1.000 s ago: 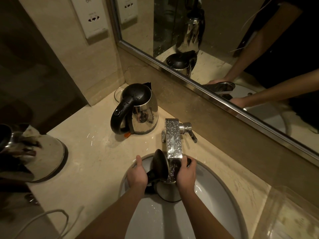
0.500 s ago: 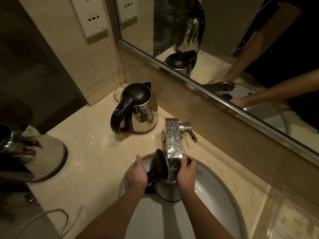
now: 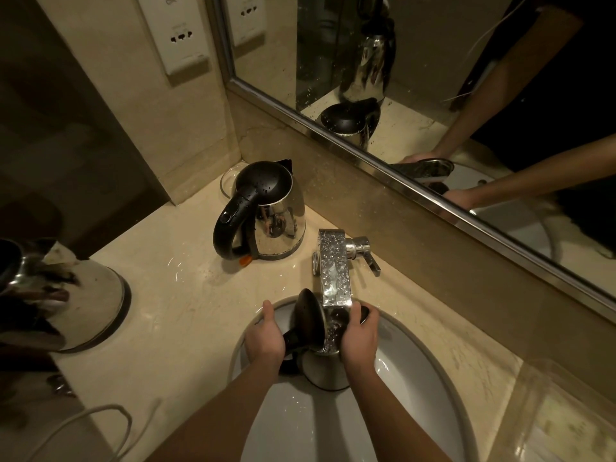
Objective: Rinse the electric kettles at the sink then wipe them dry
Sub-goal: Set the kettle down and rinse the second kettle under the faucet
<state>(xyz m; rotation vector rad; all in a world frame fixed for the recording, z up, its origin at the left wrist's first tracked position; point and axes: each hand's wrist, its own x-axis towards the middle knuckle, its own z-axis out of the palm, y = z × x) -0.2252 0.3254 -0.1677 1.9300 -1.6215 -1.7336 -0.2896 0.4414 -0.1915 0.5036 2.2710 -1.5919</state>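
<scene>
A steel electric kettle (image 3: 325, 371) with its black lid flipped open sits in the white sink (image 3: 416, 378), right under the chrome tap (image 3: 333, 268). Water runs from the tap into its mouth. My left hand (image 3: 265, 338) grips the kettle's black handle side. My right hand (image 3: 360, 338) holds its body and rim on the right. A second steel kettle (image 3: 266, 211) with a wet black lid and handle stands shut on the counter at the back, near the corner. A third steel kettle (image 3: 66, 295) stands at the left edge of the counter.
A glass dish (image 3: 228, 181) sits behind the second kettle. The wall mirror (image 3: 433, 78) runs along the right and back. A white cord (image 3: 93, 418) lies at the lower left. A clear tray (image 3: 566, 421) rests at the lower right. Wall sockets (image 3: 181, 36) are above the corner.
</scene>
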